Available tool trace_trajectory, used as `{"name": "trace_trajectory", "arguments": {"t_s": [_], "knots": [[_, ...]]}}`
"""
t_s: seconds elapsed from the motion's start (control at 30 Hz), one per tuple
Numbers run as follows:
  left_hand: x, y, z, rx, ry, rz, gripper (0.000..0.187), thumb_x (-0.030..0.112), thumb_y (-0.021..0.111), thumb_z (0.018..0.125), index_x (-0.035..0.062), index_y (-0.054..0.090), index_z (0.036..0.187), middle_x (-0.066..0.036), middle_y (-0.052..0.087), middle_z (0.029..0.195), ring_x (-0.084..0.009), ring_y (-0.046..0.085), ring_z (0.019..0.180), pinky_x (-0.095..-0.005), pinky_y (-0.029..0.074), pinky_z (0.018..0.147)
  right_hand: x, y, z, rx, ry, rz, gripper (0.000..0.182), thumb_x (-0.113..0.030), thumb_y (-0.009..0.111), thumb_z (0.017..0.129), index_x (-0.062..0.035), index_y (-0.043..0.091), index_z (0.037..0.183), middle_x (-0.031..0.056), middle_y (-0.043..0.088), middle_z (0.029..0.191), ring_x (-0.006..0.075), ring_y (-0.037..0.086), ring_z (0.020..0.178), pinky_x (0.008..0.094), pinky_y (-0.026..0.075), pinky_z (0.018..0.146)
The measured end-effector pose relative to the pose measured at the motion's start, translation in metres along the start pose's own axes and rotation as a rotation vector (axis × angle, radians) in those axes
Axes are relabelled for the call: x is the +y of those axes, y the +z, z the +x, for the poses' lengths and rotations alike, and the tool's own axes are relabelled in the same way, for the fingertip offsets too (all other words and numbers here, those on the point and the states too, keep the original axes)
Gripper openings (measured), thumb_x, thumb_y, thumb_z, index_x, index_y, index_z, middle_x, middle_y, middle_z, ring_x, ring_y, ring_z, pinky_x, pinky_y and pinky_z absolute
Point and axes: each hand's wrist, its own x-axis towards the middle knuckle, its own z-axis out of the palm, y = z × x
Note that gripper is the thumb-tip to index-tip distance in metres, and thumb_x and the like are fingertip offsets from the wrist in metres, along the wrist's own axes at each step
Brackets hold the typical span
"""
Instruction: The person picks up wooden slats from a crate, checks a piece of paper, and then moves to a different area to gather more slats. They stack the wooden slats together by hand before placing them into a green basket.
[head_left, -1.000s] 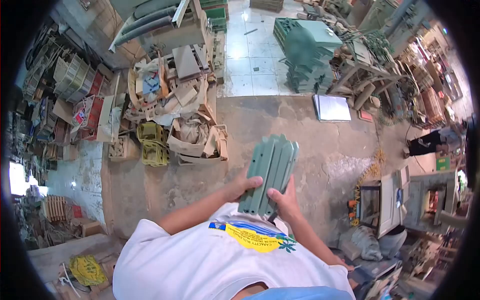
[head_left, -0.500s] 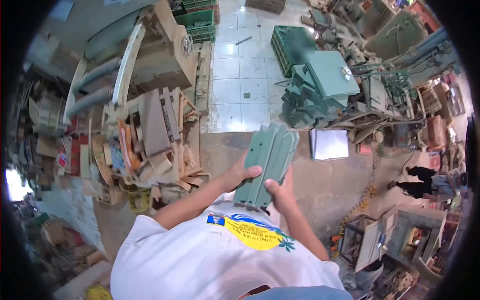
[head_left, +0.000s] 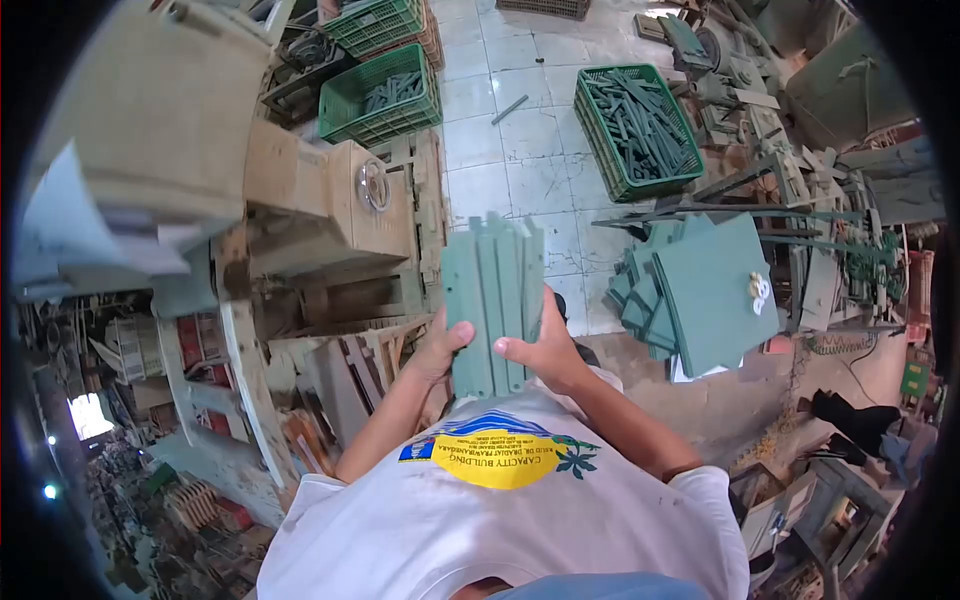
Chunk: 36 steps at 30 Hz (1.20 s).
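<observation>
Between my two hands I carry a bundle of grey-green slats [head_left: 490,300], several long flat pieces with small dark holes in the outer one. My left hand [head_left: 442,345] grips the bundle's left side, its thumb across the front face. On the opposite side my right hand [head_left: 548,345] clasps it, thumb pressed on the front and fingers behind. The fingers at the back are mostly hidden. The lower ends of the slats are close to the printed white shirt [head_left: 500,520].
A green crate [head_left: 640,130] of narrow green strips stands ahead right; another green crate [head_left: 380,95] is ahead left. Green panels [head_left: 715,290] lie stacked at right. A wooden machine with a handwheel [head_left: 373,186] stands left. One loose strip [head_left: 510,109] lies on the tiles.
The view has advanced toward the tiled floor, and the crates and panels appear nearer. Both hands still hold the slats, now more upright and slightly further left in view.
</observation>
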Motion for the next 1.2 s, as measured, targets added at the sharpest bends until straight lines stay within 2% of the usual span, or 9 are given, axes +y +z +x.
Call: {"name": "trace_trajectory", "arguments": {"t_s": [0.07,0.17,0.37,0.5,0.67,0.77,0.83,0.93,1.2], "knots": [[0.046,0.002,0.030,0.065,-0.050,-0.103,0.107,0.054,0.080,0.071,0.0010,0.029,0.149,-0.015,0.047,0.141,-0.0252,0.050,0.128,-0.0394,0.044,0.105,-0.023,-0.001,0.053,-0.018,0.040,-0.030,0.094,-0.014,0.080,0.074,0.0015,0.023,0.147,0.0151,0.045,0.135,0.0240,0.043,0.128,0.0381,0.032,0.112],[0.089,-0.024,0.096,0.075,-0.044,-0.097,0.106,0.054,0.080,0.071,0.0010,0.031,0.148,-0.015,0.050,0.138,-0.0256,0.054,0.124,-0.0395,0.048,0.101,-0.045,-0.005,0.128,0.008,0.060,-0.022,0.095,-0.016,0.080,0.075,0.0012,0.022,0.148,0.0164,0.044,0.137,0.0252,0.042,0.131,0.0379,0.031,0.113],[0.180,-0.104,0.281,-0.101,-0.105,-0.001,0.109,0.056,0.081,0.069,-0.0006,0.032,0.148,-0.015,0.052,0.137,-0.0256,0.055,0.123,-0.0393,0.048,0.102,-0.056,-0.022,0.304,0.206,-0.124,-0.083,0.100,-0.020,0.082,0.073,0.0018,0.021,0.149,0.0178,0.046,0.137,0.0262,0.046,0.128,0.0381,0.034,0.111],[0.241,-0.131,0.362,-0.120,-0.311,0.000,0.109,0.059,0.082,0.067,-0.0009,0.036,0.146,-0.015,0.055,0.135,-0.0253,0.058,0.120,-0.0389,0.050,0.101,-0.109,-0.026,0.387,0.340,-0.151,0.009,0.101,-0.020,0.082,0.072,0.0022,0.020,0.149,0.0191,0.048,0.135,0.0271,0.048,0.128,0.0385,0.036,0.110],[0.306,-0.151,0.459,-0.115,-0.246,0.064,0.111,0.061,0.081,0.068,-0.0027,0.036,0.146,-0.017,0.054,0.136,-0.0274,0.059,0.120,-0.0402,0.051,0.100,-0.147,-0.050,0.495,0.370,-0.234,-0.014,0.105,-0.026,0.083,0.071,0.0036,0.020,0.149,0.0260,0.047,0.139,0.0354,0.051,0.128,0.0404,0.038,0.108],[0.330,-0.160,0.503,-0.087,-0.246,0.076,0.111,0.062,0.080,0.068,-0.0023,0.035,0.146,-0.018,0.053,0.139,-0.0285,0.057,0.123,-0.0422,0.049,0.102,-0.174,-0.083,0.553,0.198,-0.106,-0.016,0.105,-0.028,0.083,0.074,0.0022,0.017,0.150,0.0245,0.044,0.140,0.0317,0.046,0.132,0.0395,0.037,0.110],[0.347,-0.145,0.534,0.027,-0.111,0.111,0.111,0.065,0.078,0.069,-0.0019,0.036,0.146,-0.018,0.053,0.138,-0.0295,0.056,0.124,-0.0433,0.048,0.104,-0.183,-0.102,0.596,0.217,-0.218,-0.011,0.105,-0.027,0.083,0.073,0.0020,0.017,0.150,0.0268,0.047,0.137,0.0352,0.050,0.129,0.0394,0.038,0.109],[0.370,-0.155,0.565,0.122,-0.113,0.211,0.113,0.071,0.074,0.069,-0.0017,0.036,0.147,-0.018,0.052,0.139,-0.0307,0.056,0.125,-0.0439,0.047,0.105,-0.203,-0.114,0.632,0.131,-0.085,0.005,0.111,-0.031,0.084,0.070,0.0047,0.016,0.150,0.0296,0.049,0.136,0.0382,0.052,0.127,0.0395,0.038,0.109],[0.386,-0.155,0.661,0.119,-0.172,0.188,0.112,0.069,0.074,0.069,-0.0005,0.034,0.148,-0.018,0.050,0.142,-0.0317,0.053,0.127,-0.0446,0.047,0.105,-0.220,-0.160,0.699,0.240,-0.062,0.055,0.112,-0.035,0.083,0.070,0.0048,0.017,0.150,0.0294,0.048,0.137,0.0384,0.051,0.129,0.0398,0.039,0.109]]}}
